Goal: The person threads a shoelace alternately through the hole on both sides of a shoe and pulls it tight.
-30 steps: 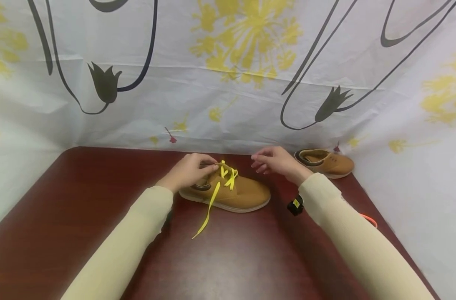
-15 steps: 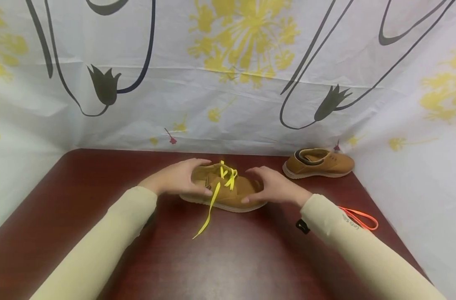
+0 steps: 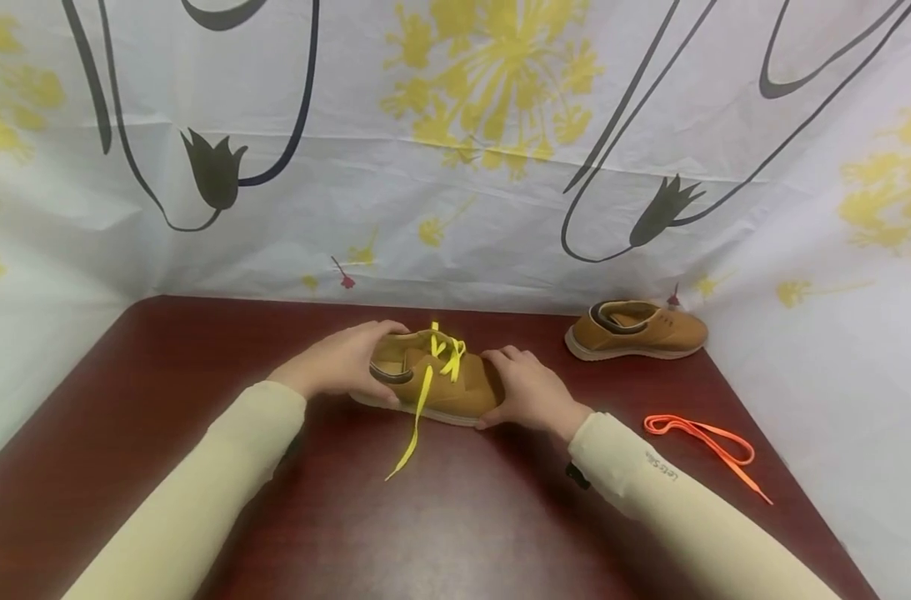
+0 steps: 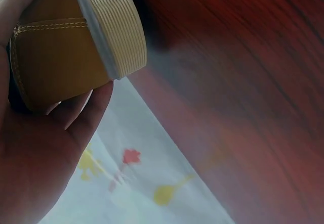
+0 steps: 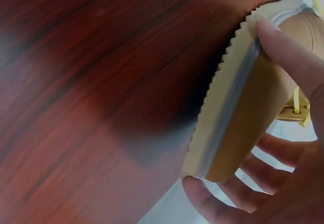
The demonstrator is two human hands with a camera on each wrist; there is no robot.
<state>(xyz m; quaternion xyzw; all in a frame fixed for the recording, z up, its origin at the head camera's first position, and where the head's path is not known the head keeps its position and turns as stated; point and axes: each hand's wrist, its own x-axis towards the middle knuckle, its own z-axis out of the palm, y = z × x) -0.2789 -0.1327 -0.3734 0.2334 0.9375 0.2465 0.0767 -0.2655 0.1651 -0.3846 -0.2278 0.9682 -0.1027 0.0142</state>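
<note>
A tan shoe (image 3: 466,387) with a pale ridged sole is near the back middle of the table, toe to the right. A yellow shoelace (image 3: 422,408) runs through its eyelets, one loose end trailing toward the front. My left hand (image 3: 342,362) grips the heel, thumb on the near side; the left wrist view shows fingers round the stitched heel (image 4: 61,57). My right hand (image 3: 530,387) holds the toe from the right. In the right wrist view the thumb presses the sole edge (image 5: 217,105) and fingers curl round the far side. Whether the sole touches the table, I cannot tell.
A second tan shoe (image 3: 635,333), with no lace seen in its eyelets, stands at the back right. An orange shoelace (image 3: 713,442) lies folded near the right edge of the dark red table (image 3: 440,533). A patterned white cloth (image 3: 455,225) hangs behind and at both sides.
My left hand has let go of the upper by the laces and moved onto the heel. The right hand has come down to the toe. The shoe has shifted slightly left.
</note>
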